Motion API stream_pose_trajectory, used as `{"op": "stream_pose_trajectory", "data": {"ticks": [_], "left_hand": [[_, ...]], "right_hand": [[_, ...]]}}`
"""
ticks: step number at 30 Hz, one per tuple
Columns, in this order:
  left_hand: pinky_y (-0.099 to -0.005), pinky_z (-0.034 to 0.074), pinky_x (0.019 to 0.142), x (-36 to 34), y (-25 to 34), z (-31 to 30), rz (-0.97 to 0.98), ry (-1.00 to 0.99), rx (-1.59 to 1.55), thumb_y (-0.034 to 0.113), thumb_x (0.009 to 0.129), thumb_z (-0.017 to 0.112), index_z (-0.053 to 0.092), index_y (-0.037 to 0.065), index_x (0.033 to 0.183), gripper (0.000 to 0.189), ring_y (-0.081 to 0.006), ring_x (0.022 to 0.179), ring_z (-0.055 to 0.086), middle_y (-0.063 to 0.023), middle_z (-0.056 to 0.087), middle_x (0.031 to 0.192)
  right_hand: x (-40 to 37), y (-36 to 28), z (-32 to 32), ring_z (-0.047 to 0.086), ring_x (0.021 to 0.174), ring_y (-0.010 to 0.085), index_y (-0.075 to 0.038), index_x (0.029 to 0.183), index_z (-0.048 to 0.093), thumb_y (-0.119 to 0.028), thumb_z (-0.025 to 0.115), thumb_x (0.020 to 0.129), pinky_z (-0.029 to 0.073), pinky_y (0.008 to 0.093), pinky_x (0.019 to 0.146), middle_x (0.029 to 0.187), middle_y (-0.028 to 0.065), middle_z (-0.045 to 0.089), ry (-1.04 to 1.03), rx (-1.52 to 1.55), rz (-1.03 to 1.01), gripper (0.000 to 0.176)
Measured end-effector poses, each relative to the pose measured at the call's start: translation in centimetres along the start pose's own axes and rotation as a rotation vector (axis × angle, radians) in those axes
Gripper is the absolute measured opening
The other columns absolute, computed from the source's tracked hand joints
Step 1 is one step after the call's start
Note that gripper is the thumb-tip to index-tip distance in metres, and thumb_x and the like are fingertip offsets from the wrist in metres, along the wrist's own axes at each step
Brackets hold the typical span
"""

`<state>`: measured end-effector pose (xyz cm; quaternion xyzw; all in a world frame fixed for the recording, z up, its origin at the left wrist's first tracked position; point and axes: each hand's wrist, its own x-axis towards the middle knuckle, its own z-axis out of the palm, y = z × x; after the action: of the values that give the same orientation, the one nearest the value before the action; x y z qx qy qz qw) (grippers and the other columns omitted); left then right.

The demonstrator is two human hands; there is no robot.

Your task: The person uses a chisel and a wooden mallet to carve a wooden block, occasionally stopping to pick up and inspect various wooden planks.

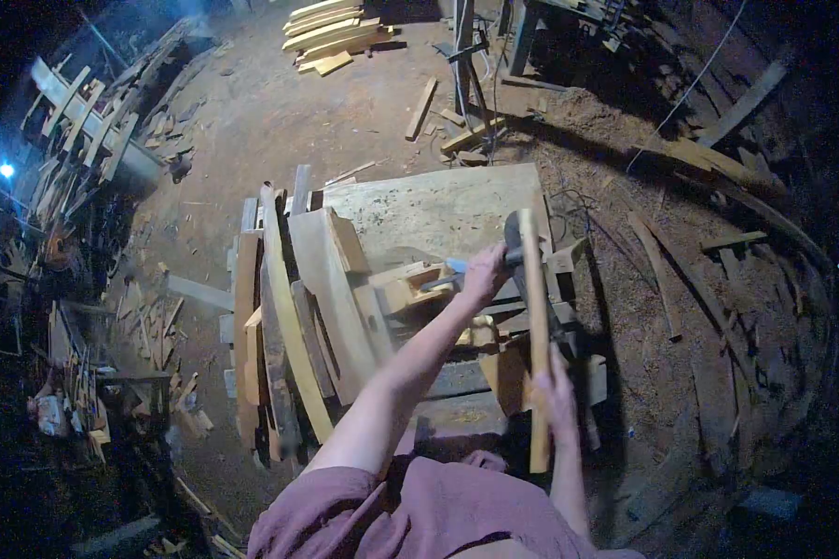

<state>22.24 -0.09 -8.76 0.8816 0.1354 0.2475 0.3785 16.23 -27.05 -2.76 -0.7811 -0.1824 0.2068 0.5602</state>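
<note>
My left hand (485,277), at the end of my stretched arm, is closed on a dark handle-like part (515,253) near the upper end of a long pale wood strip (537,317). Closer to my body, my right hand (557,396) is closed around the lower part of the strip; its fingers are blurred. A dark long object lies along the strip's right side, its shape unclear. Beneath my hands is a low bench with a wide wooden board (438,205) and several wood blocks (405,287).
Long planks (294,307) stand along the bench's left side. A stack of boards (336,30) lies on the ground ahead. Scrap wood (655,270) is scattered at the right, a wood pile (84,121) at the left. A post (462,56) stands ahead.
</note>
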Motion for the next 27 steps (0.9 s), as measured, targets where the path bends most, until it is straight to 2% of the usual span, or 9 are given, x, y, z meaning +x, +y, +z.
{"op": "stream_pose_trajectory", "data": {"ticks": [2, 4, 9, 13, 16, 22, 23, 25, 27], "left_hand": [[-0.0437, 0.044, 0.069, -0.2, -0.1, -1.2, -0.077, -0.046, 0.062, 0.014, 0.069, 0.064, 0.049, 0.007, 0.098, 0.034, -0.0362, 0.08, 0.055, -0.0161, 0.055, 0.084], [-0.0438, 0.044, 0.068, -0.3, -0.3, -1.7, -0.101, -0.022, 0.064, 0.016, 0.071, 0.065, 0.05, 0.007, 0.096, 0.03, -0.0365, 0.08, 0.055, -0.0175, 0.056, 0.083], [-0.0356, 0.045, 0.07, -1.6, -0.6, -6.1, 0.048, 0.266, -0.146, 0.003, 0.071, 0.06, 0.052, 0.005, 0.1, 0.03, -0.0296, 0.076, 0.056, -0.0141, 0.056, 0.081], [-0.031, 0.044, 0.059, -5.8, -2.8, -12.5, -0.397, 0.577, -0.485, 0.005, 0.079, 0.061, 0.053, 0.007, 0.092, 0.015, -0.0149, 0.07, 0.053, -0.0051, 0.053, 0.079], [-0.0243, 0.044, 0.068, -9.0, -1.2, -18.0, -0.458, 0.641, -0.553, 0.014, 0.086, 0.059, 0.054, 0.005, 0.09, 0.011, -0.0087, 0.074, 0.054, -0.001, 0.056, 0.082], [-0.0267, 0.036, 0.091, -15.4, -2.5, -18.4, -0.705, 0.769, -0.709, 0.021, 0.089, 0.055, 0.055, -0.002, 0.109, 0.03, -0.0127, 0.099, 0.049, -0.0041, 0.056, 0.103], [-0.0274, 0.037, 0.089, -19.5, -8.0, -15.1, -0.414, 0.738, 0.113, 0.02, 0.089, 0.054, 0.056, -0.001, 0.103, 0.026, -0.0124, 0.094, 0.05, -0.0039, 0.057, 0.099], [-0.028, 0.037, 0.086, -15.5, -0.5, -18.0, -0.644, 0.84, -0.665, 0.019, 0.089, 0.054, 0.057, 0.0, 0.097, 0.022, -0.013, 0.088, 0.051, -0.0041, 0.058, 0.093], [-0.0275, 0.039, 0.083, -15.4, -0.2, -18.2, -0.608, 0.74, -0.697, 0.018, 0.088, 0.052, 0.056, 0.0, 0.094, 0.019, -0.0131, 0.084, 0.052, -0.0046, 0.058, 0.088]], "right_hand": [[0.4, 0.2, 0.7, 0.047, 0.056, 0.0059, -0.013, 0.14, 0.024, -0.025, 0.051, 0.088, 0.041, 0.018, 0.047, 0.077, -0.0004, 0.049, -0.05, -0.322, -0.317, 0.06], [-0.3, -0.6, 0.4, 0.049, 0.059, 0.0071, -0.013, 0.141, 0.022, -0.025, 0.051, 0.087, 0.042, 0.0187, 0.05, 0.079, 0.0015, 0.05, -0.16, 0.023, 0.081, 0.062], [-1.0, -3.8, -1.1, 0.045, 0.062, 0.0064, -0.013, 0.14, 0.024, -0.027, 0.053, 0.086, 0.04, 0.0197, 0.051, 0.084, 0.0003, 0.049, -0.001, 0.357, 0.333, 0.062], [-1.2, -5.1, -2.3, 0.054, 0.077, 0.0133, -0.01, 0.139, 0.024, -0.027, 0.052, 0.086, 0.046, 0.0244, 0.065, 0.099, 0.0067, 0.053, 0.03, 0.235, 0.35, 0.062], [-0.4, -6.2, -1.0, 0.03, 0.128, 0.0243, -0.003, 0.138, 0.025, -0.021, 0.051, 0.086, 0.024, 0.0325, 0.104, 0.139, 0.0162, 0.031, -0.061, -0.072, -0.017, 0.06], [-0.6, -16.0, 7.3, 0.057, 0.093, 0.0309, -0.022, 0.134, 0.036, -0.02, 0.06, 0.079, 0.049, 0.0377, 0.078, 0.106, 0.0177, 0.054, -0.526, -0.492, -0.358, 0.06], [-0.7, -17.5, 8.6, 0.058, 0.089, 0.0282, -0.024, 0.131, 0.041, -0.021, 0.061, 0.077, 0.049, 0.0381, 0.075, 0.1, 0.0136, 0.055, -0.664, -0.542, -0.461, 0.057], [-1.1, -19.8, 11.1, 0.059, 0.077, 0.0259, -0.028, 0.132, 0.038, -0.023, 0.061, 0.077, 0.051, 0.038, 0.066, 0.095, 0.0125, 0.056, -0.823, -0.539, -0.853, 0.061], [-2.0, -22.7, 12.4, 0.057, 0.067, 0.0237, -0.031, 0.133, 0.037, -0.019, 0.057, 0.079, 0.051, 0.0372, 0.061, 0.083, 0.0109, 0.053, -0.917, -0.523, -1.066, 0.058]]}}
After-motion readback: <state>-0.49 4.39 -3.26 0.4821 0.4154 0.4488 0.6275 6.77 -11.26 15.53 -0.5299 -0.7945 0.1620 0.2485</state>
